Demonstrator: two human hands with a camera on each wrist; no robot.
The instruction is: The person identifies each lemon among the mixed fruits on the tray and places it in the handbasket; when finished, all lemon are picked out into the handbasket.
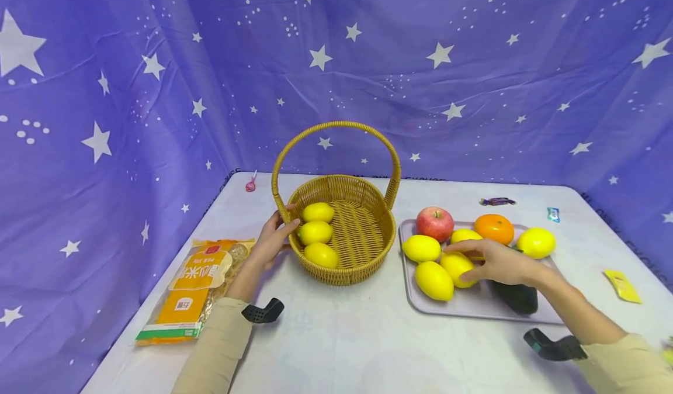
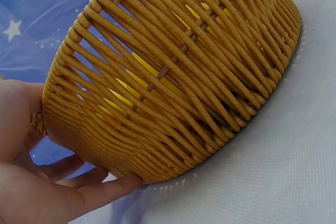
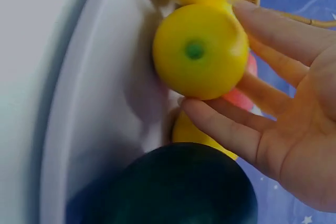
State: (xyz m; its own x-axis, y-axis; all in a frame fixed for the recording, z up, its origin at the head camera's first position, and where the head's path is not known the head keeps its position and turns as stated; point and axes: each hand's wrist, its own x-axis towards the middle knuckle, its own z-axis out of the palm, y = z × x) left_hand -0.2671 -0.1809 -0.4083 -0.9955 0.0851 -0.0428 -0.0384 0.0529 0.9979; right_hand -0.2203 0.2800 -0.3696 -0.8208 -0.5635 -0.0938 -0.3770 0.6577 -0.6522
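A woven wicker basket (image 1: 363, 259) with a tall arched handle holds three yellow lemons (image 1: 315, 233) along its left side. My left hand (image 1: 270, 239) grips the basket's left rim near the handle's foot; in the left wrist view its fingers (image 2: 107, 192) lie along the outer wall. Over a lilac tray (image 1: 420, 304) at the right, my right hand (image 1: 499, 261) holds a lemon (image 3: 197, 51) between thumb and fingers. Other lemons (image 1: 434, 281) lie around it, with a red apple (image 1: 434, 224), an orange (image 1: 494, 228) and a dark avocado-like fruit (image 1: 517, 297), partly under the hand.
An orange-and-clear food packet (image 1: 194, 283) lies by the left forearm. Small wrapped sweets rest on the white table: a pink lollipop (image 1: 250, 185) at the back left, a purple one (image 1: 497, 201), a blue one (image 1: 553, 214) and a yellow packet (image 1: 623, 286) at the right.
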